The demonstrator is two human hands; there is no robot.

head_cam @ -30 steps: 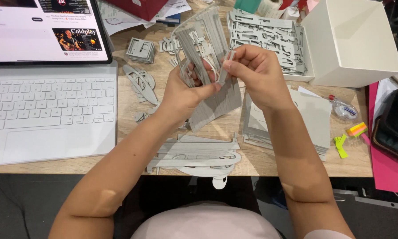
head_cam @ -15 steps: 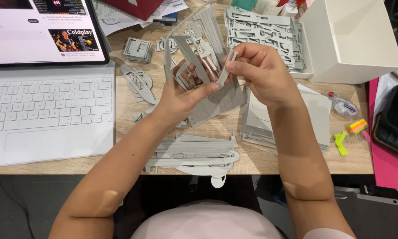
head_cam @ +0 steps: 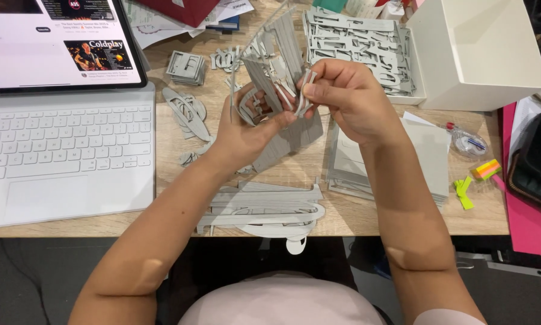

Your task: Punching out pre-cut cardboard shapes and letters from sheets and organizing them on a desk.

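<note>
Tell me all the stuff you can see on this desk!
Cut-out sheet: one, grey, held up in both hands.
Cut shapes: a pile, grey, near edge of desk.
Small cut pieces: several, grey, beside the laptop.
Flat sheets: one stack, grey, under the right arm.
Punched sheets: one stack, grey, far side.
Box: one, white, far right.
Laptop: one, white keys, left.
Sticky tabs: a few, bright colours, right.
Tape roller: one, clear, right.
Left hand: holds the sheet from below.
Right hand: pinches a strip of it.
</note>
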